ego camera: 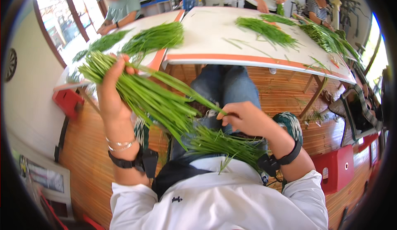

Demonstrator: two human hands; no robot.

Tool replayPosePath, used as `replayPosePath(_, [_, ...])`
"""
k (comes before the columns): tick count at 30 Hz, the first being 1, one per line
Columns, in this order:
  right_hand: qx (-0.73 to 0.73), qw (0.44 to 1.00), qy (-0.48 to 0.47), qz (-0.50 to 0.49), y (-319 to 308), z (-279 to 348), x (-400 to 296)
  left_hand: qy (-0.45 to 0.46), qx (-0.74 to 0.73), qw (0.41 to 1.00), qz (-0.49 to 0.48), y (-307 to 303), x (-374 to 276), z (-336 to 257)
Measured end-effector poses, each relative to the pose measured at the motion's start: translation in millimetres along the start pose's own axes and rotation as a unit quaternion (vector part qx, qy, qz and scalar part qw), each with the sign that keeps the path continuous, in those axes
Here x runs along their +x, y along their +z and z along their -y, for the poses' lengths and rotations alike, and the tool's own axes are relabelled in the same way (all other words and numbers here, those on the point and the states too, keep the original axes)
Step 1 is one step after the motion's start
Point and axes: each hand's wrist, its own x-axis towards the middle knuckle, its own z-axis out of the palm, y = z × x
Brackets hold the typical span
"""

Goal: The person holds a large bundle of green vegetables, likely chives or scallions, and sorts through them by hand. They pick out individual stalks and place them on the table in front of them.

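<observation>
My left hand (113,87) is raised at the left and grips a thick bunch of long green leaves (155,98), which look like garlic chives. Their pale cut ends point up and left, while the leaf tips hang down toward my lap. My right hand (245,118) pinches the tips of a few leaves (189,90) that stretch across from the bunch. A loose pile of the same greens (226,144) lies on my lap, just below my right hand.
Ahead stands a white table (211,34) with orange edging. Piles of greens (155,37) lie on it, with more (266,31) farther right. Several people sit or stand around it. Red plastic stools (335,169) stand at both sides on the wooden floor (90,180).
</observation>
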Motion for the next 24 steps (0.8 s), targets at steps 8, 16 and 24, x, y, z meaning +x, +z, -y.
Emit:
replayPosePath(8, [0.0,1.0,-0.004,-0.02,-12.5,-8.0,1.1,0.031,-0.045,0.997,-0.051,-27.6,10.3,-20.8])
replayPosePath(16, [0.08,0.996,0.036,-0.026,-18.4,-17.3,1.5,0.018,-0.035,0.998,-0.048,-31.9,7.7,-21.6])
replayPosePath(24, [-0.017,0.982,0.013,-0.19,-52.5,-31.8,0.8,0.036,-0.046,0.998,-0.035,-52.0,16.1,-37.2])
